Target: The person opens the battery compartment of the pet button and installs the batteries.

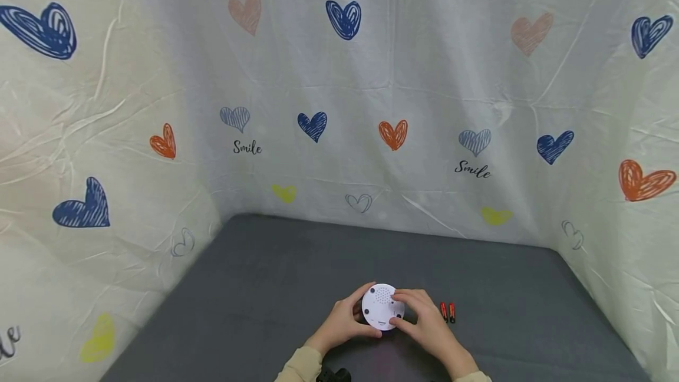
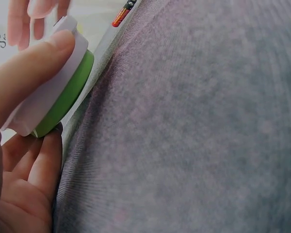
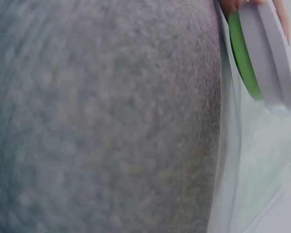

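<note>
A round device (image 1: 379, 311) shows its white face, with small speaker holes and dark round feet, in the head view. Its other side is green, as the left wrist view of the device (image 2: 58, 92) shows. My left hand (image 1: 343, 320) grips it by the rim, the thumb on the white part and the fingers on the green side. At the right part of the white face is my right hand (image 1: 428, 326), thumb and fingertips apart; whether they touch it is hard to tell. In the right wrist view only bits of that hand show at the edge.
Two red-and-black batteries (image 1: 448, 312) lie side by side on the dark grey table (image 1: 297, 264), just right of the right hand. A black object (image 1: 334, 375) sits at the bottom edge, between the forearms. White cloth (image 1: 339, 75) printed with hearts hangs behind and on both sides.
</note>
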`<state>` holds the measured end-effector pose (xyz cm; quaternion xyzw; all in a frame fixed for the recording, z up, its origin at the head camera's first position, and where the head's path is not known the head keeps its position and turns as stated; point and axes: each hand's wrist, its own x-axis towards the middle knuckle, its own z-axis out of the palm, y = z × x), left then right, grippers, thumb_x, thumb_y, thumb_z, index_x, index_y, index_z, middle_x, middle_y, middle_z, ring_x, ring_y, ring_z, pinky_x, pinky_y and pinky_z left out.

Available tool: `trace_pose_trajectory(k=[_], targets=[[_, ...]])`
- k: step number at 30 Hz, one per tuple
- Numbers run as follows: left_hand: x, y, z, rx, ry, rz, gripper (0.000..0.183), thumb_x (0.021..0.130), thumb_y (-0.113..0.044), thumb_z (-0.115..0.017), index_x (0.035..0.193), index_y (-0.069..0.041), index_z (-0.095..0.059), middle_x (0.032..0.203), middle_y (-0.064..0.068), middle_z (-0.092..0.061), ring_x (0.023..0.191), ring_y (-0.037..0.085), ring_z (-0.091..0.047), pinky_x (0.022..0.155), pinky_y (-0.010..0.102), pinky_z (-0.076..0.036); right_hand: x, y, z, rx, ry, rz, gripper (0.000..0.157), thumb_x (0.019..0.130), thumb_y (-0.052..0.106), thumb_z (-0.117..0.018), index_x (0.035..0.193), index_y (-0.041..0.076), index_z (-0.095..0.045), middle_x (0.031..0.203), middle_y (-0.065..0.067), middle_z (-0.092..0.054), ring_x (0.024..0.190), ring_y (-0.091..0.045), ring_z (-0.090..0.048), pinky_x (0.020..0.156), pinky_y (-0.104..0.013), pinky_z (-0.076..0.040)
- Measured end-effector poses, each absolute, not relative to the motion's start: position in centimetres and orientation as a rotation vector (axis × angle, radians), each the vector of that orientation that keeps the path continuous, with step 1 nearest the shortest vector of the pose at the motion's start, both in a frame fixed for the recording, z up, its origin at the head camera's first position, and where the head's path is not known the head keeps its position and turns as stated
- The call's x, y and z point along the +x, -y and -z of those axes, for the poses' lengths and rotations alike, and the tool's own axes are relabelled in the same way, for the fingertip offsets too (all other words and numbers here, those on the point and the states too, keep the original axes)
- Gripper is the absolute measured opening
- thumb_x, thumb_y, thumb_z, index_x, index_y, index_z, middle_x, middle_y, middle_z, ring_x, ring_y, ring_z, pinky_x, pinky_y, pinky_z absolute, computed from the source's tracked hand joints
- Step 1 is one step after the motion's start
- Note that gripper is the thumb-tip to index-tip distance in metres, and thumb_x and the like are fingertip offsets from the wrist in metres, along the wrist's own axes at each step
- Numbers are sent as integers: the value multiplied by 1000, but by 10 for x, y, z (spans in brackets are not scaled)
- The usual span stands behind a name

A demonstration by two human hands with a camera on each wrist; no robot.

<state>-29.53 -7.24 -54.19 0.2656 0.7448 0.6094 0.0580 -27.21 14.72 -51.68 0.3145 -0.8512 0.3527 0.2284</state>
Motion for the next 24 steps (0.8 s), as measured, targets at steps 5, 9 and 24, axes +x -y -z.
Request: trace_pose_trajectory(k=[5,9,24], targets=[[-295,72,543,774,-2268,-1845,93,67,-17,-85,144,-12,-33,133,10,-47,111,12,-54,80,24,-50,-275,-143,517,1070,2194,-782,31,70,17,-82,98,11,-71,102,3,-65,100,-11,-55,85,-24,-46],[-294,72,544,772,-2241,-1864,93,67,-14,-84,144,-12,-33,133,11,-47,110,13,-54,80,25,-51,-274,-140,516,1113,2190,-750,25,70,17,-81,93,13,-72,99,6,-66,97,-10,-56,84,-23,-47],[-296,71,543,754,-2262,-1867,91,66,-18,-85,143,-10,-36,134,11,-45,112,14,-53,82,24,-50,-277,-137,516,1171,2122,-701,17,71,9,-80,87,11,-74,97,2,-67,91,-14,-57,78,-26,-50]])
